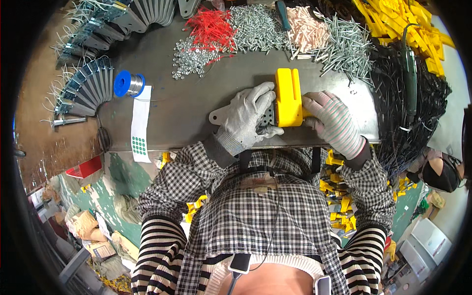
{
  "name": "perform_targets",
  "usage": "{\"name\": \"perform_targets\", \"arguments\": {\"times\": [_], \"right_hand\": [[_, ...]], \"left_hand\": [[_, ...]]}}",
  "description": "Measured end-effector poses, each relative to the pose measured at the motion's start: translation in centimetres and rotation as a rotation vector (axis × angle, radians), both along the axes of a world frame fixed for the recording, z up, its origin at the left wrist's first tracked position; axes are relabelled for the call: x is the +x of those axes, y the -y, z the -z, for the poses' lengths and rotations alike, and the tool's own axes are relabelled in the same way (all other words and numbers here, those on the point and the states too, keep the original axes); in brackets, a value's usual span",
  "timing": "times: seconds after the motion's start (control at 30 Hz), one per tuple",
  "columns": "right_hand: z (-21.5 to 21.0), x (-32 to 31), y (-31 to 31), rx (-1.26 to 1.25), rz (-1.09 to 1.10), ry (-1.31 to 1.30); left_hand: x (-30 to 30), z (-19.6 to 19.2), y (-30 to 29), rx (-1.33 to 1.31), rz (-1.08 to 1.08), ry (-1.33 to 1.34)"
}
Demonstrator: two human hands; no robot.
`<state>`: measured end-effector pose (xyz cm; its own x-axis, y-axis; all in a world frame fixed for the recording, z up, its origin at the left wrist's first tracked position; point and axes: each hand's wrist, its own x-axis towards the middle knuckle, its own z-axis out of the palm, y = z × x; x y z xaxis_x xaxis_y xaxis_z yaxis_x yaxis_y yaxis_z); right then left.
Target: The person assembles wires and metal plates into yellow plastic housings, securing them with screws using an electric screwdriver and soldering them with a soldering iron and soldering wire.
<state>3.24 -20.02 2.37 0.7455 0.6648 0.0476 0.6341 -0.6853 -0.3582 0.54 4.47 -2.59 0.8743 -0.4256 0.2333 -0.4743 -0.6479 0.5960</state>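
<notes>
A yellow plastic housing (289, 96) with a long slot stands at the near edge of the metal worktop. Its left side meets a grey metal bracket (217, 116) with a rounded, holed end. My left hand (247, 117), in a grey glove, is closed over the bracket, its fingertips close to the housing. From the right, my right hand (335, 119), in a striped glove, has its fingers curled onto the housing's side, where a small yellow piece (307, 113) shows by the thumb. The fingers partly cover where the parts meet.
Piles of nuts (192, 58), red wire pieces (211, 27), screws (255, 29) and pale plugs (307, 30) line the back. Black cables (393, 98), a dark green tool (411, 73) and yellow parts (408, 24) lie right. A solder spool (129, 84) and bracket rows (88, 86) stand left.
</notes>
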Motion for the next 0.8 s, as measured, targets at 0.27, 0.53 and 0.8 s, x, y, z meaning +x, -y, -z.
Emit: {"name": "perform_targets", "arguments": {"times": [0.27, 0.53, 0.8], "right_hand": [[-1.3, 1.3, 0.1, 0.065, -0.065, -0.087], [-1.2, 1.6, 0.0, 0.153, -0.094, -0.085], [-1.9, 1.2, 0.5, -0.01, -0.058, -0.046]], "left_hand": [[-0.1, 0.5, -0.2, -0.009, -0.008, 0.045], [0.3, 0.4, 0.2, -0.049, -0.027, -0.008], [3.3, -3.1, 3.3, 0.231, 0.219, -0.084]]}}
